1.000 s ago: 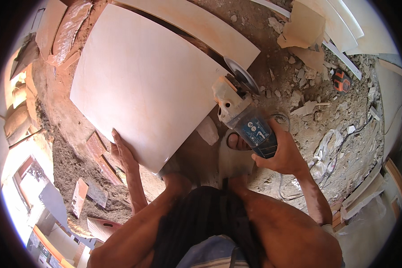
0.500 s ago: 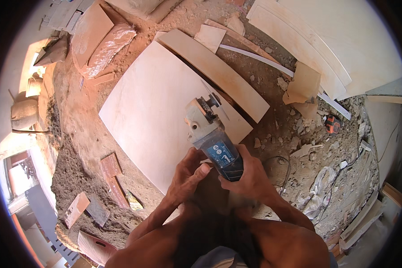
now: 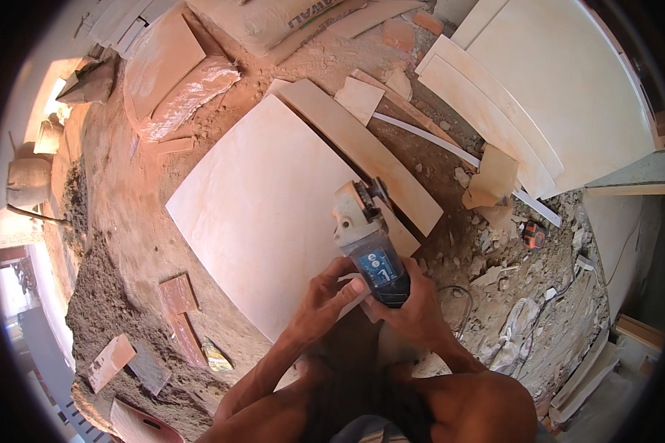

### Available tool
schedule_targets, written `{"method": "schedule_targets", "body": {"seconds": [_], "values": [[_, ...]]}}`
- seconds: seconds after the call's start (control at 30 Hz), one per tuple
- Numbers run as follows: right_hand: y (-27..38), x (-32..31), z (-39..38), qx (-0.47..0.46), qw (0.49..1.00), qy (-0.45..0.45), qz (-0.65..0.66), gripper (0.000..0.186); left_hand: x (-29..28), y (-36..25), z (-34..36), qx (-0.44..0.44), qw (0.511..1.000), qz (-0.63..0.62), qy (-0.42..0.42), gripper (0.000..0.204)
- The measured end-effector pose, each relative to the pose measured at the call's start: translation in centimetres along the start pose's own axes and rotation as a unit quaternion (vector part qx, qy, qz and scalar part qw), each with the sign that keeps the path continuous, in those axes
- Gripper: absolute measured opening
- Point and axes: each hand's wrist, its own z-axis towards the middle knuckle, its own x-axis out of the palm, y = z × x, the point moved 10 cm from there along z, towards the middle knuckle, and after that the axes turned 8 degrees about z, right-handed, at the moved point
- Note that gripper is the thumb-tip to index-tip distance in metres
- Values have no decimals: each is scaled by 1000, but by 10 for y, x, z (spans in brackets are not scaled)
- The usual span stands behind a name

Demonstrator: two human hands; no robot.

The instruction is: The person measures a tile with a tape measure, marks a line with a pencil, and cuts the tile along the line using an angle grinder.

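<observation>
An angle grinder (image 3: pixel 373 240) with a grey metal head and a dark blue body is tilted over a large cream tile (image 3: pixel 266 199). My right hand (image 3: pixel 415 299) wraps round the rear of its body. Just left of the body, my left hand (image 3: pixel 325 297) is closed, thumb against curled fingers; what it pinches, if anything, is not clear. The grinder's head hangs above the tile's right edge; its thin disc hardly shows. Beyond a dark gap lies a long, narrow tile strip (image 3: pixel 369 155), parallel to that edge.
Large tile sheets (image 3: pixel 561 96) lean at the upper right. A plastic-wrapped bundle (image 3: pixel 177 81) lies at the upper left. An orange and black tape measure (image 3: pixel 533 235) rests on rubble to the right, near a cable and crumpled plastic (image 3: pixel 513 332). Broken tile pieces (image 3: pixel 177 294) lie left.
The grinder and both hands have shifted right and slightly nearer to me over the tile. The view has tilted up a little. My right hand keeps its hold.
</observation>
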Motion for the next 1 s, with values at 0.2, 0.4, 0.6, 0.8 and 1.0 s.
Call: {"method": "schedule_targets", "body": {"seconds": [0.2, 0.4, 0.6, 0.8, 1.0], "values": [[-12, -77, 46, -35, 985, -124, -115, 67, -154, -11, -78, 60, 844, 316, -430, 51], [-61, -140, 103, -76, 936, -218, -265, 76, -249, 109, -168, -97, 770, 230, -588, 68], [-94, -163, 137, -112, 886, -255, -372, 77, -214, 148, -127, -79, 911, -15, -404, 82], [-113, -167, 146, -106, 866, -251, -418, 77, -202, 162, -111, -86, 912, -161, -366, 90], [-134, -172, 148, -84, 874, -235, -417, 78, -195, 159, -105, -98, 920, -161, -344, 96]]}}
